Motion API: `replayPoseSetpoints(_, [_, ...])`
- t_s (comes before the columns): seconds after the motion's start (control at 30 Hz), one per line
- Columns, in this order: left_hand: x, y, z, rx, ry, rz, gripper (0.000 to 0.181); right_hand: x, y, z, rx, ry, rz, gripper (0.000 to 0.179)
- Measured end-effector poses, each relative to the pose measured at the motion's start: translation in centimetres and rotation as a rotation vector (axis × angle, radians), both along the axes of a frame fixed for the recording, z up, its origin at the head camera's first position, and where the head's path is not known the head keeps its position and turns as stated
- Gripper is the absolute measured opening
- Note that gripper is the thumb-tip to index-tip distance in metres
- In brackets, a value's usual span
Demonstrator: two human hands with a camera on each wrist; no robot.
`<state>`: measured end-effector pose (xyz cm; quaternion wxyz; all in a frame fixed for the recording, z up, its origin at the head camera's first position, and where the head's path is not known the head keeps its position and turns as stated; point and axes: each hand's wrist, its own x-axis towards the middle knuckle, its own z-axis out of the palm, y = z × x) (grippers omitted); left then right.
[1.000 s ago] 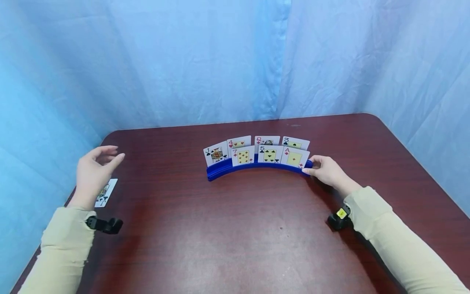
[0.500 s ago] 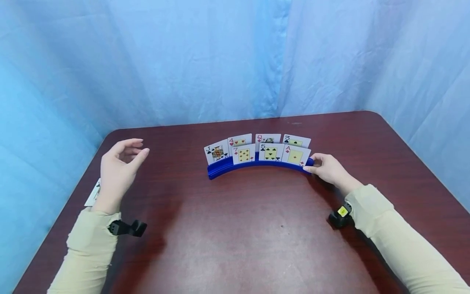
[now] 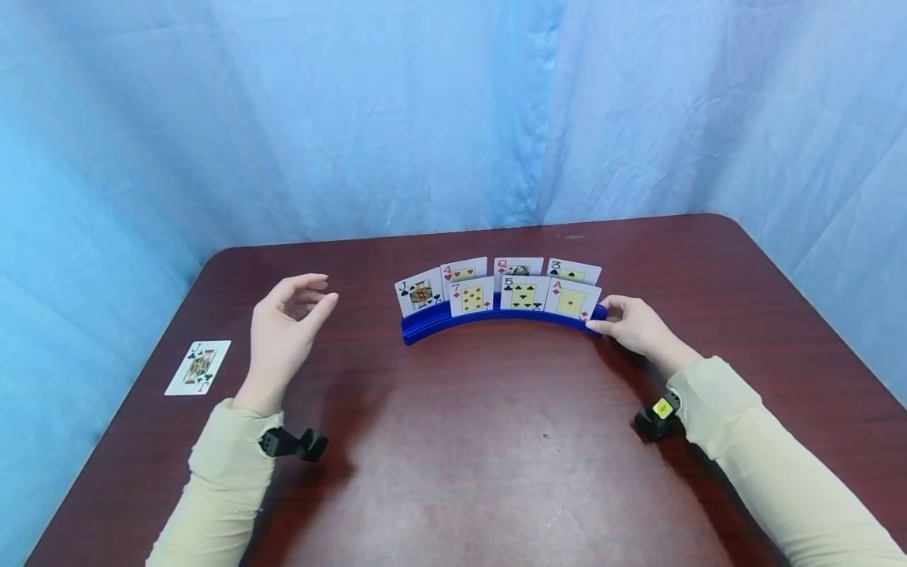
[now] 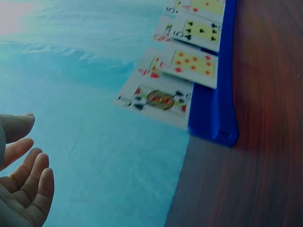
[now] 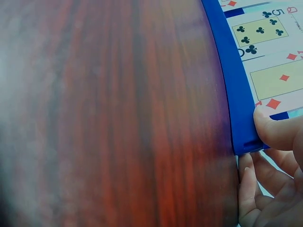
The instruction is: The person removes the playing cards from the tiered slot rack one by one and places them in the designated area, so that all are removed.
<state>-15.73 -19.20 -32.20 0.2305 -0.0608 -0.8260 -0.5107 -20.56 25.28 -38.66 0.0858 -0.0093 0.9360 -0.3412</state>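
A curved blue card holder [image 3: 425, 324] stands on the table with two rows of playing cards. In its front row are a seven of diamonds [image 3: 472, 298], a five of clubs [image 3: 524, 294] and an ace of diamonds [image 3: 571, 301]. Behind them show a jack of spades [image 3: 420, 294], a four of hearts [image 3: 464, 270], a queen of diamonds [image 3: 518, 268] and a three [image 3: 575, 271]. My right hand [image 3: 636, 324] grips the holder's right end, thumb in front, as the right wrist view also shows. Left of the holder, my left hand [image 3: 285, 331] hovers, holding nothing, its fingers loosely bent.
A jack of clubs [image 3: 198, 368] lies face up near the left edge of the dark wood table [image 3: 482, 472]. Blue curtains [image 3: 397, 118] hang behind and at both sides.
My left hand has moved right, away from the jack of clubs, which is now uncovered. My right hand stays on the holder's end.
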Motion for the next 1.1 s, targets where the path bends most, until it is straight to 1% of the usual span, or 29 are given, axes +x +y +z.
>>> replayPoseSetpoints(0.13, [-0.1, 1.1, -0.4, 0.026, -0.008, -0.049, 0.029, 0.0, 0.0, -0.1, -0.002, 0.003, 0.005, 0.024])
replayPoseSetpoints(0.4, [-0.6, 3.2, -0.9, 0.012, -0.035, -0.113, 0.027, 0.0, 0.1, -0.3, -0.003, 0.001, 0.003, 0.025])
replayPoseSetpoints(0.63, [-0.9, 5.2, -1.7, 0.002, -0.090, -0.170, 0.028, -0.1, 0.1, -0.4, 0.000, -0.003, 0.003, 0.024])
replayPoseSetpoints(0.8, [-1.4, 6.7, -2.2, -0.026, -0.126, -0.238, 0.031, -0.2, 0.1, -0.4, -0.001, 0.001, 0.002, 0.023])
replayPoseSetpoints(0.9, [-1.7, 7.7, -2.5, -0.022, -0.148, -0.289, 0.033, -0.3, 0.2, -0.4, 0.000, -0.002, 0.001, 0.023])
replayPoseSetpoints(1.03, [-2.1, 8.8, -2.9, -0.035, -0.191, -0.315, 0.034, -0.3, 0.2, -0.5, 0.002, -0.002, 0.003, 0.023])
replayPoseSetpoints(1.1, [-2.3, 9.3, -3.2, -0.050, -0.211, -0.314, 0.035, -0.4, 0.3, -0.5, 0.002, 0.000, 0.003, 0.023])
